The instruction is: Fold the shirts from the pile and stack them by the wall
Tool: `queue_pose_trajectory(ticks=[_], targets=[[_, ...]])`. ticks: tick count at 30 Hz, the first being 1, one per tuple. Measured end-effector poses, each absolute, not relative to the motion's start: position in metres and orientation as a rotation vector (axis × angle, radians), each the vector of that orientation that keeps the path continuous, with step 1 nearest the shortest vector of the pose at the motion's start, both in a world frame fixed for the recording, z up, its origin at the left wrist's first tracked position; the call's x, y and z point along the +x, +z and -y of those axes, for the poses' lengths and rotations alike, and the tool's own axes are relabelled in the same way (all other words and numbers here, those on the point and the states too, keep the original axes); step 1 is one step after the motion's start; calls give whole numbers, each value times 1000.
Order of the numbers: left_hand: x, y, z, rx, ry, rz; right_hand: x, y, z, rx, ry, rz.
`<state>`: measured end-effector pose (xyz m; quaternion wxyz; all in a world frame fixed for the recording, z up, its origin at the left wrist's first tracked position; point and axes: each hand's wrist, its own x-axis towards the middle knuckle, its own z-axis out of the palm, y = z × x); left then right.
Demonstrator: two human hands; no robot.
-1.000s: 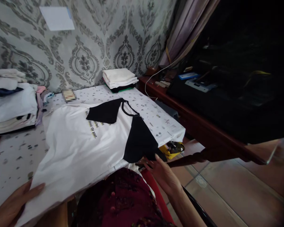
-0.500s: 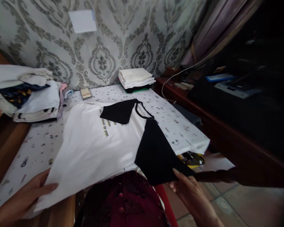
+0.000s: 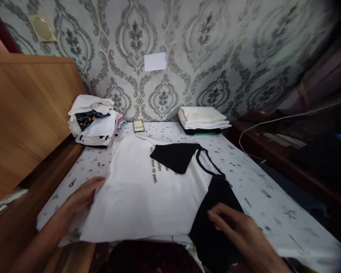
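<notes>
A white T-shirt [image 3: 130, 204] with black sleeves, a black neckband and dark printed lettering lies spread on the patterned white cover. Its neck points to the right, and one sleeve [image 3: 173, 155] is folded over the front. My left hand [image 3: 86, 193] is closed at the left hem, its fingertips partly hidden by the cloth. Over the near black sleeve [image 3: 216, 242], which hangs down at the front edge, my right hand [image 3: 238, 231] is raised with fingers curled together and nothing visible in them.
A pile of folded clothes [image 3: 95, 123] stands at the back left beside a wooden panel [image 3: 31, 121]. Another folded stack [image 3: 203, 119] sits at the back right. Between them is a small card-like item [image 3: 138, 126]. A white cable [image 3: 252, 154] trails along the dark furniture at right.
My right hand has let go of the near sleeve and risen above it. My left hand has shifted farther up the hem. The view has swung left.
</notes>
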<state>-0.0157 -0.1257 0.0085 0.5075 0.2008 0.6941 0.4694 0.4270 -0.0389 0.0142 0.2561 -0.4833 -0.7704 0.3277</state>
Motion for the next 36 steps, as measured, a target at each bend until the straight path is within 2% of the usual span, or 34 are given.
queue_pose_trajectory(ticks=[3, 8, 13, 19, 25, 31, 36], targets=[[-15, 11, 100, 443, 1220, -1564, 354, 31, 25, -878, 1133, 2469], [-17, 15, 74, 351, 1338, -1662, 257, 25, 9, -264, 1071, 2800], [-35, 8, 81, 791, 1236, -1927, 199, 6, -4, -143, 901, 2781], [-59, -2, 84, 1332, 722, -2356, 171, -16, 12, 104, 630, 2833], [-70, 26, 12, 1572, 414, -2594, 173, -27, 18, 133, 584, 2768], [-71, 26, -96, 1470, 487, -2562, 176, -22, 14, 150, 566, 2799], [-79, 11, -133, 1340, 710, -2435, 177, -24, 11, 173, 574, 2804]])
